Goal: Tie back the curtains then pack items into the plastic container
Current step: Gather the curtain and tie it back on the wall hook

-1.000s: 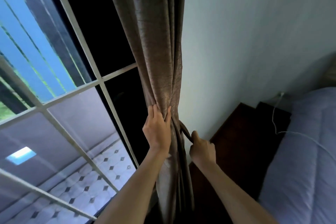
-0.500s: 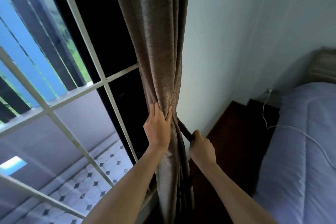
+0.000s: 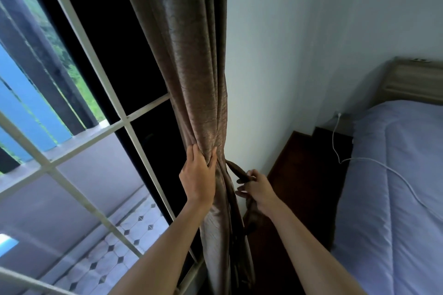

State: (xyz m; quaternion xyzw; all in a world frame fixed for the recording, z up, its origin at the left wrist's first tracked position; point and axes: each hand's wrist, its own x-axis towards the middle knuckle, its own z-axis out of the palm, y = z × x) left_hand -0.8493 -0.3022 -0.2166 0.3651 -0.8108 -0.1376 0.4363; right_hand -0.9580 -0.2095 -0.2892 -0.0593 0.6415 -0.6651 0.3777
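A brown curtain (image 3: pixel 191 67) hangs bunched between the window and the white wall. My left hand (image 3: pixel 199 175) squeezes the gathered fabric at mid height, fingers wrapped round its front. A dark brown tie-back strap (image 3: pixel 236 170) runs from behind the bunch out to the right. My right hand (image 3: pixel 257 189) grips that strap just right of the curtain, and the strap's loose end dangles below the wrist. No plastic container is in view.
A white-barred window (image 3: pixel 96 141) fills the left side, with a tiled balcony floor below. A dark wooden nightstand (image 3: pixel 304 175) stands against the wall at the right. Beyond it is a bed with a lilac cover (image 3: pixel 395 187), crossed by a white cable (image 3: pixel 374 161).
My right hand has drawn the strap a little farther right, away from the curtain. My left hand keeps its hold on the bunch. The view has tilted slightly toward the bed.
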